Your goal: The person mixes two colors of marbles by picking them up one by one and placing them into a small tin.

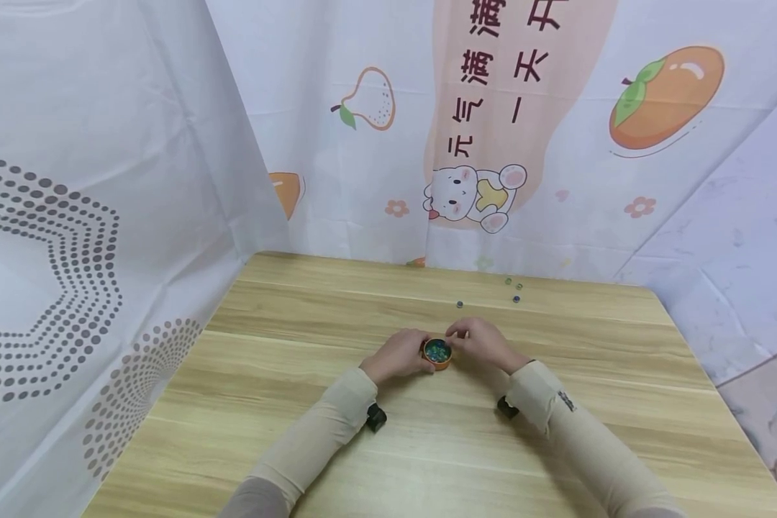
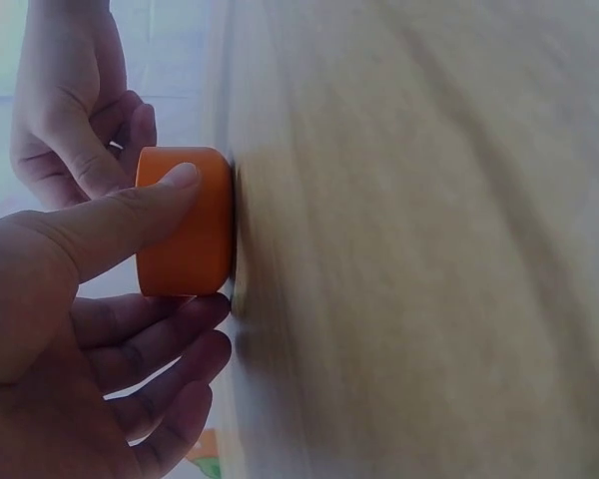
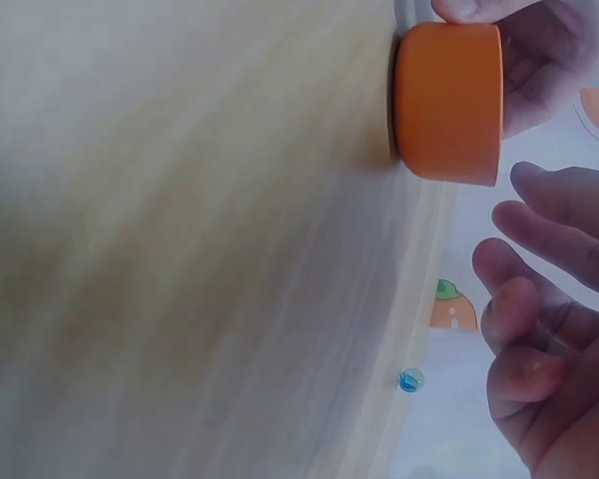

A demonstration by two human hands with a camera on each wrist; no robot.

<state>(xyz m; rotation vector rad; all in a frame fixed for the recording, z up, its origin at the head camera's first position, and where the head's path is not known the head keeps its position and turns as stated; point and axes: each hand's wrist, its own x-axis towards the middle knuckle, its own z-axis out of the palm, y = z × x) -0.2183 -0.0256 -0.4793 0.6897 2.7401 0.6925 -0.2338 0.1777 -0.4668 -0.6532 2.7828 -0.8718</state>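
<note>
At a table (image 1: pixel 421 460) with left hand (image 1: pixel 399 354) on and right hand (image 1: pixel 484 341) beside a cup (image 1: pixel 438 365) of marbles (image 1: pixel 437 350).
Grips the cup from its left, with thumb and fingers clamped on its wall. Holds the right hand just beside the cup's right side, with fingertips apart and some fingers loosely curled. Has the cup upright on the table, with blue and green marbles inside. Has loose marbles (image 1: pixel 516 298) beyond the cup, too: one almost straight behind, three grouped farther right.
</note>
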